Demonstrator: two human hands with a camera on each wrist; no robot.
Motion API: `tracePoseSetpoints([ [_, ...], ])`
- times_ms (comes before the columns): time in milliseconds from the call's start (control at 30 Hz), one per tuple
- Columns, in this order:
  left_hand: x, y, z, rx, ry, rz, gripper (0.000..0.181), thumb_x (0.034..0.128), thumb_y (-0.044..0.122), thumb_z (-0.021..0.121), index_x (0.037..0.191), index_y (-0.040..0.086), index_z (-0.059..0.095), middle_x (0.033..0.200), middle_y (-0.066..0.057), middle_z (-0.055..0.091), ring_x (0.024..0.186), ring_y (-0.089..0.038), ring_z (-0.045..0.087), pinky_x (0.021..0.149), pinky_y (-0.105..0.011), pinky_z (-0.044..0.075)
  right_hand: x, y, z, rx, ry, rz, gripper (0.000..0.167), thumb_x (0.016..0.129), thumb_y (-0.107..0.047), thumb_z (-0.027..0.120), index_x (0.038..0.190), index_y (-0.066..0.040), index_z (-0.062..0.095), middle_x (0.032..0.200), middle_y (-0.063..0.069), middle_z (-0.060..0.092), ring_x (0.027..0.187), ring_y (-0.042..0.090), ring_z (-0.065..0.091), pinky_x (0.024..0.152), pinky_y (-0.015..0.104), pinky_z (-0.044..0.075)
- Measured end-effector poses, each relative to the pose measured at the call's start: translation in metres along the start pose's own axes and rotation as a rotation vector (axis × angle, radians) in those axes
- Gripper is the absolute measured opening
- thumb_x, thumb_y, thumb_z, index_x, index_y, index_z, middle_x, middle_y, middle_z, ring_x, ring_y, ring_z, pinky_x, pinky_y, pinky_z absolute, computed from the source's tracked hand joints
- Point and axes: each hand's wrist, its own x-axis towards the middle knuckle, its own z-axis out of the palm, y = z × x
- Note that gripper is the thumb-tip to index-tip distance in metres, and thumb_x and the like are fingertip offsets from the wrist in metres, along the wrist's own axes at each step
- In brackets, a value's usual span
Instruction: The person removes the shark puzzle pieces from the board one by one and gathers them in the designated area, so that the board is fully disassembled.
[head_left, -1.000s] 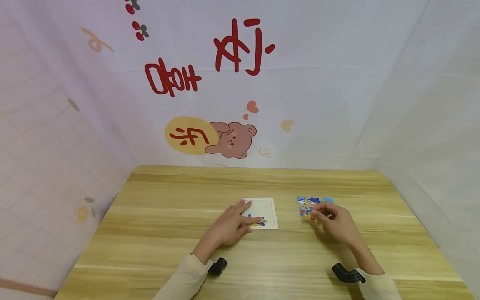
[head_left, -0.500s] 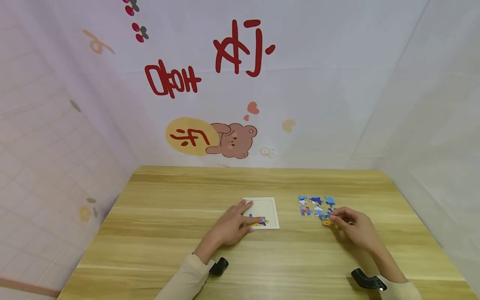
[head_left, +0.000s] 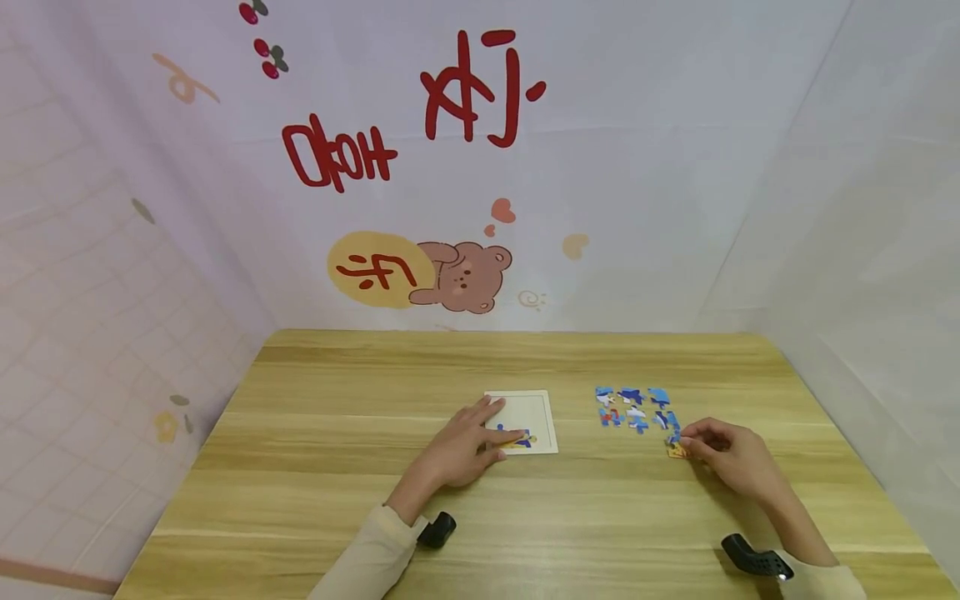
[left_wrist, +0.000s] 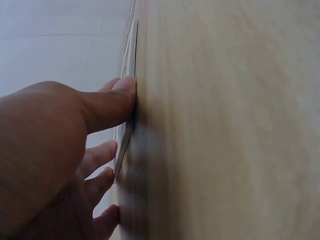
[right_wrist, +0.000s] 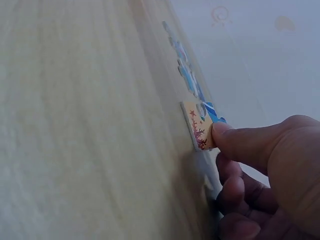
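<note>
My left hand [head_left: 467, 450] rests on a white puzzle board [head_left: 545, 417] with its fingers spread. In the left wrist view, the thumb [left_wrist: 112, 107] lies at the board's edge [left_wrist: 131, 70]. Blue and yellow puzzle pieces [head_left: 525, 439] sit in the board's near part, partly covered by the fingers. On the right, my right hand [head_left: 731, 458] pinches an orange and blue puzzle piece [right_wrist: 199, 127] between thumb and fingers. That piece has a straight edge and a red coral print. It is at the near right of the loose pieces [head_left: 631, 396].
Several loose blue puzzle pieces [right_wrist: 187, 72] lie in two rows right of the board. A wooden table [head_left: 360, 375] carries everything. White printed cloth [head_left: 645, 167] hangs behind it and along both sides. Each wrist wears a black camera [head_left: 756, 557].
My right hand has moved right, from over the left part of the loose pieces to their near right corner, with the puzzle piece pinched. The left hand has stayed on the board.
</note>
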Motion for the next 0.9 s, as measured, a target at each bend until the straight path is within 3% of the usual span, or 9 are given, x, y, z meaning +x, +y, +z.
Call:
tracePoseSetpoints([
  [200, -0.001, 0.001, -0.002, -0.008, 0.001, -0.003, 0.041, 0.1016, 0.031, 0.064, 0.142, 0.035, 0.062, 0.168, -0.012, 0.031, 0.159, -0.036, 0.019, 0.127, -0.059, 0.022, 0.002, -0.001, 0.002, -0.086, 0.037, -0.035, 0.014, 0.099, -0.031, 0.07, 0.1, -0.018, 0.075, 0.076, -0.009, 0.069, 0.066, 0.0, 0.052, 0.06, 0.022, 0.041],
  [533, -0.001, 0.001, -0.003, -0.012, -0.004, -0.002, 0.041, 0.1021, 0.03, 0.063, 0.143, 0.035, 0.062, 0.169, -0.012, 0.03, 0.159, -0.035, 0.018, 0.127, -0.058, 0.021, 0.001, -0.004, 0.003, -0.129, 0.074, -0.101, 0.006, 0.098, -0.024, 0.071, 0.093, -0.021, 0.073, 0.068, -0.008, 0.056, 0.06, 0.001, 0.042, 0.056, 0.023, 0.033],
  [900, 0.001, -0.002, -0.001, -0.003, 0.012, -0.004, 0.04, 0.1008, 0.031, 0.066, 0.14, 0.038, 0.063, 0.167, -0.01, 0.033, 0.159, -0.033, 0.022, 0.127, -0.056, 0.024, 0.002, -0.016, 0.003, -0.114, 0.074, -0.058, 0.02, 0.1, -0.033, 0.068, 0.103, -0.015, 0.075, 0.072, -0.004, 0.061, 0.061, 0.003, 0.046, 0.056, 0.023, 0.037],
])
